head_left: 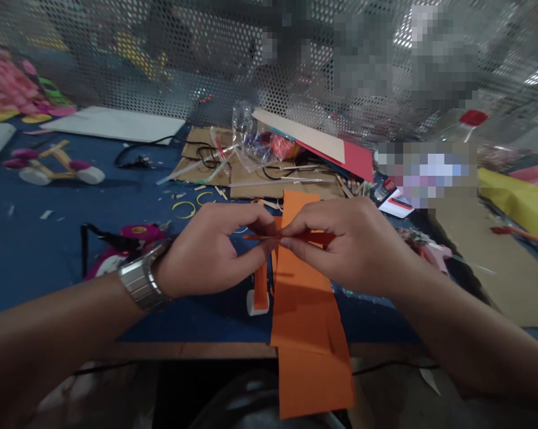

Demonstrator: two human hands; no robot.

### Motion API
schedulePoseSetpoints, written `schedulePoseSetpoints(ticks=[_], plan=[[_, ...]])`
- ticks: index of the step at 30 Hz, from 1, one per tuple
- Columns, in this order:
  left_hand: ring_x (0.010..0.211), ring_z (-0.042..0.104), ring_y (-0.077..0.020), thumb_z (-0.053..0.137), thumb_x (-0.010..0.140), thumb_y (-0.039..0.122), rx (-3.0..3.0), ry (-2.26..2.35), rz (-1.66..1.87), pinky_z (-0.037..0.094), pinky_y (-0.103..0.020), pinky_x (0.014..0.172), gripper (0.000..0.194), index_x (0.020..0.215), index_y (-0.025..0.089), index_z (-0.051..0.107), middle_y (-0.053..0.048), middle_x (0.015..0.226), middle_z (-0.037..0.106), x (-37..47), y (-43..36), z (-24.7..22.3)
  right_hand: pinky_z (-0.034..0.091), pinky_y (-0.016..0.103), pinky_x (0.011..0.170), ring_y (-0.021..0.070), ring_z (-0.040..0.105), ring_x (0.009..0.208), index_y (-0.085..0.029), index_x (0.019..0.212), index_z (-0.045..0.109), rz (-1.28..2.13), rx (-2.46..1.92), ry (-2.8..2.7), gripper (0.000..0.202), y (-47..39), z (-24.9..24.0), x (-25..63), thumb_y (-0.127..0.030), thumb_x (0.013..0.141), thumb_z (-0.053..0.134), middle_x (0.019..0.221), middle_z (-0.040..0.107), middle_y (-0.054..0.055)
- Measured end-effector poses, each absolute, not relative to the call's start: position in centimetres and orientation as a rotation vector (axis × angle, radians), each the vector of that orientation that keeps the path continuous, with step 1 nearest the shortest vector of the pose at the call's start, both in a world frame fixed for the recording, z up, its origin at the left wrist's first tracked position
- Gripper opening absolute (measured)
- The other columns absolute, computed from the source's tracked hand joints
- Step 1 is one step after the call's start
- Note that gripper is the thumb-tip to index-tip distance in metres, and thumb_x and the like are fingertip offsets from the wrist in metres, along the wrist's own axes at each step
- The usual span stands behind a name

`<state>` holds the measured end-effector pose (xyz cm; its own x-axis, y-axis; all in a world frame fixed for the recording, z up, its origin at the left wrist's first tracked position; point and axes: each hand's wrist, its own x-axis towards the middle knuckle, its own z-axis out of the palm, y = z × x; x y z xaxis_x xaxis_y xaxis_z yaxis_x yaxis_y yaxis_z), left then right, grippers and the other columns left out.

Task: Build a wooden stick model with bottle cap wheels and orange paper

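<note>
Between my two hands is a thin orange paper strip [313, 237], seen nearly edge-on. My left hand [215, 247], with a metal watch [141, 279] on the wrist, pinches it, and my right hand [340, 241] pinches it close beside the left fingertips. Below them a long sheet of orange paper [302, 316] lies on the table and hangs over the front edge. To its left, partly hidden by my left hand, an orange piece [260, 283] stands against a small white cylinder [257, 302].
Craft scraps and cardboard [264, 189] lie at the back, with coloured sheets [322, 146]. A stick-built model with white wheels [61, 167] sits at the left. A magenta glue gun [139, 233] is behind my left wrist, a pink tool [436, 256] beyond my right.
</note>
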<state>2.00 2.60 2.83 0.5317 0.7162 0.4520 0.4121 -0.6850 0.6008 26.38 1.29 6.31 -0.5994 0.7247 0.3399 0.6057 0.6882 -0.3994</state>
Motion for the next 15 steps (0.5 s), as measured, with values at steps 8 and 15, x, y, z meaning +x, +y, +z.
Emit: schedulePoseSetpoints(ticks=[8, 15], plan=[[0.078, 0.075, -0.0184, 0.07, 0.095, 0.023, 2.315, 0.927, 1.02, 0.059, -0.031, 0.078, 0.005, 0.094, 0.026, 0.074, 0.001, 0.09, 0.083, 1.79, 2.77, 2.7, 0.05, 0.031, 0.077, 0.0214, 0.083, 0.092, -0.024, 0.11, 0.088, 0.331, -1.056, -2.425, 0.01, 1.3, 6.67, 26.64, -0.027, 0.103, 0.081, 0.104, 0.091, 0.003], [0.08, 0.076, -0.0179, 0.07, 0.095, 0.022, 2.326, 0.914, 1.02, 0.058, -0.03, 0.077, 0.005, 0.096, 0.025, 0.074, 0.001, 0.091, 0.083, 1.78, 2.76, 2.62, 0.046, 0.029, 0.071, 0.0179, 0.078, 0.079, -0.024, 0.101, 0.087, 0.289, -1.019, -2.419, 0.015, 1.36, 6.65, 26.56, -0.019, 0.102, 0.074, 0.089, 0.087, 0.001]])
